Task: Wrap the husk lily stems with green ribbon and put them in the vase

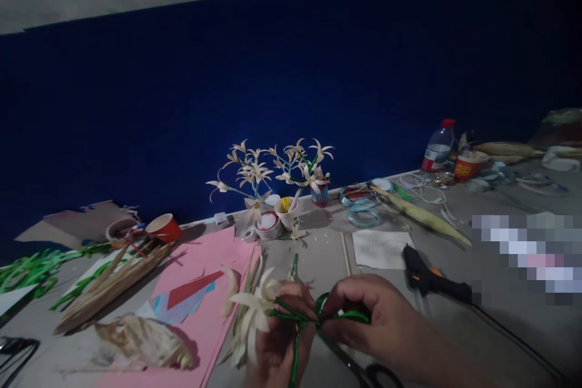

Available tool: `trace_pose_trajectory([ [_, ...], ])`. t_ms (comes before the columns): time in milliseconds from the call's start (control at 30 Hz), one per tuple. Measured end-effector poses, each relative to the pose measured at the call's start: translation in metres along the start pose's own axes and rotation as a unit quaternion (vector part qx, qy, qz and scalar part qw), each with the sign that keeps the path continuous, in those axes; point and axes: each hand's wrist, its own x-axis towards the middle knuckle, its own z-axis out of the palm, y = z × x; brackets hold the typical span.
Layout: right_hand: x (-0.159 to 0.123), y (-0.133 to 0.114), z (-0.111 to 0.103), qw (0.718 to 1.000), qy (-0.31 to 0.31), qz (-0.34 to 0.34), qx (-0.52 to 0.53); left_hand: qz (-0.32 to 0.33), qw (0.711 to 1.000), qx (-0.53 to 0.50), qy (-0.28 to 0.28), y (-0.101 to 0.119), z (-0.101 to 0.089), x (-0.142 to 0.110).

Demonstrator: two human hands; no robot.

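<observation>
My left hand (278, 345) is closed around green-wrapped flower stems (295, 351). Cream-coloured husk flowers (254, 306) stick out to the left of those fingers. Thumb and fingers of my right hand (379, 312) pinch green ribbon (357, 316) right beside the stems, where the green strands meet. Below the right hand lies a pair of dark-handled scissors (382, 376), its blades partly hidden by that hand. A black glue gun (427, 276) rests to the right, apart from both hands.
Finished husk flowers (257, 173) stand at the back beside small cups. Pink paper (195, 279) and dried husks (140, 339) cover the left side. Blue ribbon rolls (362, 215), a water bottle (439, 148) and a red cup (469, 167) sit along the blue partition (291, 73).
</observation>
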Motion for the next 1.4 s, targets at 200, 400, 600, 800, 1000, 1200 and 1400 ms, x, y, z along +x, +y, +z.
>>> trace_pose_trajectory([
  [200, 0.000, 0.002, 0.002, 0.998, -0.005, -0.057, 0.017, -0.038, 0.999, -0.030, 0.002, 0.017, 0.013, -0.004],
  [400, -0.004, 0.006, 0.002, 0.994, 0.015, -0.111, -0.018, -0.031, 0.998, -0.050, -0.009, 0.019, 0.014, -0.005],
  [600, -0.004, 0.023, 0.009, 0.941, 0.105, -0.251, -0.202, 0.020, 0.999, -0.028, 0.032, 0.002, 0.016, -0.007],
  [800, -0.007, 0.028, 0.020, 0.851, 0.207, -0.308, -0.371, -0.044, 0.994, 0.059, 0.085, -0.003, 0.013, -0.016],
  [1000, -0.008, 0.033, 0.028, 0.791, 0.253, -0.344, -0.439, -0.070, 0.989, 0.096, 0.084, 0.001, 0.015, -0.018],
  [1200, -0.005, 0.035, 0.030, 0.801, 0.260, -0.330, -0.426, -0.028, 0.982, 0.165, 0.084, -0.004, 0.014, -0.016],
  [1400, -0.006, 0.023, 0.024, 0.876, 0.179, -0.315, -0.319, -0.026, 0.982, 0.137, 0.125, -0.005, 0.008, -0.021],
])
